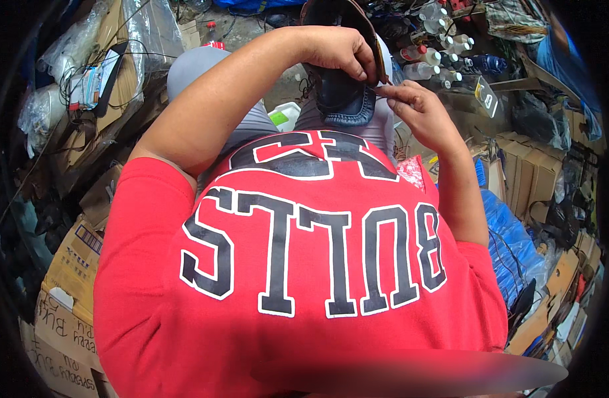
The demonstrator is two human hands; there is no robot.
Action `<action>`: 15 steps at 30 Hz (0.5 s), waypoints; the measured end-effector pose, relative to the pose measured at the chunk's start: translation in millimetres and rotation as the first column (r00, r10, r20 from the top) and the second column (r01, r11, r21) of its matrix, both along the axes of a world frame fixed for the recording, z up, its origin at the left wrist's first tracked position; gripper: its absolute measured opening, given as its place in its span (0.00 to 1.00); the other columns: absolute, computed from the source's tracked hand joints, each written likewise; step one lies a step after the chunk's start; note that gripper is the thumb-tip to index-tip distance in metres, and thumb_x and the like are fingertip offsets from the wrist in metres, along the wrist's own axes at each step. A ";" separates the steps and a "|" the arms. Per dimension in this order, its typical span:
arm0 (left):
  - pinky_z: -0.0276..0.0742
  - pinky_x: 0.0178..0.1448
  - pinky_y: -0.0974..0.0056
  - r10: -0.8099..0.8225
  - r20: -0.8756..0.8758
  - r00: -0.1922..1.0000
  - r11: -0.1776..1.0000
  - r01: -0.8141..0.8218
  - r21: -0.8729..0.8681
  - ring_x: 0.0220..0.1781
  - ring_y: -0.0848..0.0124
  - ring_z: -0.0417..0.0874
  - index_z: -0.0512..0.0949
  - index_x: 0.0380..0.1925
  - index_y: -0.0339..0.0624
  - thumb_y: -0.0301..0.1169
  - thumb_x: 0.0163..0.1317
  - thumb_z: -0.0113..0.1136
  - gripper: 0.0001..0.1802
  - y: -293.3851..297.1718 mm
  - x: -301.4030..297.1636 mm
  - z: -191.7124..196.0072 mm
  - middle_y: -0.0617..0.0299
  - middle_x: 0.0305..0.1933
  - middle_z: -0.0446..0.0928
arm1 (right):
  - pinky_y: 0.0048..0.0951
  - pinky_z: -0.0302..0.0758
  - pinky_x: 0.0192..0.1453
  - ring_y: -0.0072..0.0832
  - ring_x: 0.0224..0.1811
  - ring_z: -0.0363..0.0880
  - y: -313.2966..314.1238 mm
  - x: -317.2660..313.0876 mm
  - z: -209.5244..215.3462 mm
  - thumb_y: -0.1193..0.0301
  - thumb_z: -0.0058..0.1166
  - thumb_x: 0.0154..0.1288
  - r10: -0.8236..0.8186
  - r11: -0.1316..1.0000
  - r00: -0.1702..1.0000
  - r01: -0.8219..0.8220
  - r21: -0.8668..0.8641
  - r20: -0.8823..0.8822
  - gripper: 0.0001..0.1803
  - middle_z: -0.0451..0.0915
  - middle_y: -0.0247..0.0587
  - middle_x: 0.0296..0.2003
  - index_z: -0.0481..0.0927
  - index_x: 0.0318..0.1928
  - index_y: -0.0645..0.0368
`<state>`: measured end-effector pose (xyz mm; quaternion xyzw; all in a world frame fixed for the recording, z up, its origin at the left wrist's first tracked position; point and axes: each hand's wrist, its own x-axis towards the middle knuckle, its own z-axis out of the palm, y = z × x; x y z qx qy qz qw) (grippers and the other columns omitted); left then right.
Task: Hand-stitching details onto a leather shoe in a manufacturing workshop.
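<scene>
Head view: the left hand (341, 52) has its fingers (364, 61) curled closed on the edge of a black shoe (344, 99); the right hand (427, 116) has thumb and fingers pinched together beside that edge, on what I cannot tell; the shoe sits beneath the left fingers, just left of the right fingertips; plastic bottles (420, 71) lie beyond the right fingers.

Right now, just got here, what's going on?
A person is working on a dark shoe at their lap, toe end away from them. The left hand is on the shoe, its fingers bent at the edge on the right. The right hand is close by at that same edge, fingers pinched; anything between them is too small to tell. Plastic bottles lie beyond, to the right.
</scene>
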<state>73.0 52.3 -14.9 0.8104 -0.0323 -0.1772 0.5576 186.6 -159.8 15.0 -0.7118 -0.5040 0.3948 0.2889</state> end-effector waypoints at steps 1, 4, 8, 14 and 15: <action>0.73 0.55 0.68 -0.003 0.010 1.000 1.000 0.003 -0.002 0.44 0.72 0.82 0.82 0.44 0.37 0.28 0.57 0.61 0.15 -0.1 -0.1 0.3 0.59 0.42 0.84 | 0.27 0.72 0.40 0.30 0.35 0.76 0.2 -1.8 0.9 0.77 0.52 0.62 -0.028 1.000 0.999 0.028 -0.006 0.039 0.13 0.75 0.42 0.31 0.82 0.46 0.62; 0.73 0.56 0.68 -0.012 0.022 1.000 0.999 0.014 -0.048 0.44 0.71 0.82 0.82 0.45 0.37 0.27 0.57 0.60 0.15 -0.3 -0.7 0.6 0.58 0.43 0.84 | 0.31 0.73 0.40 0.36 0.35 0.78 -0.7 -7.0 4.8 0.75 0.54 0.59 -0.021 0.999 0.985 0.016 0.033 0.172 0.13 0.77 0.47 0.30 0.83 0.45 0.60; 0.73 0.57 0.67 -0.009 0.008 1.000 0.999 0.009 -0.030 0.44 0.70 0.82 0.82 0.45 0.36 0.26 0.56 0.60 0.15 0.4 -1.2 0.6 0.58 0.43 0.84 | 0.33 0.74 0.40 0.41 0.34 0.79 0.5 -14.2 7.8 0.74 0.55 0.58 -0.056 0.998 0.975 0.052 0.024 0.216 0.12 0.78 0.50 0.31 0.83 0.43 0.59; 0.72 0.59 0.67 -0.026 0.011 1.000 0.998 0.026 -0.065 0.47 0.68 0.82 0.82 0.45 0.36 0.25 0.56 0.59 0.16 2.4 -1.4 0.1 0.57 0.44 0.83 | 0.34 0.74 0.37 0.40 0.32 0.79 -2.3 -20.7 6.1 0.75 0.56 0.56 -0.102 0.994 0.947 0.083 0.074 0.304 0.11 0.78 0.47 0.30 0.84 0.40 0.58; 0.72 0.60 0.66 -0.024 0.008 1.000 0.997 0.025 -0.068 0.47 0.68 0.82 0.82 0.45 0.36 0.25 0.55 0.58 0.16 2.6 -1.5 -0.2 0.57 0.44 0.83 | 0.33 0.73 0.36 0.39 0.32 0.79 -3.4 -21.2 4.2 0.75 0.57 0.56 -0.107 0.991 0.939 0.076 0.108 0.326 0.11 0.78 0.46 0.30 0.84 0.40 0.58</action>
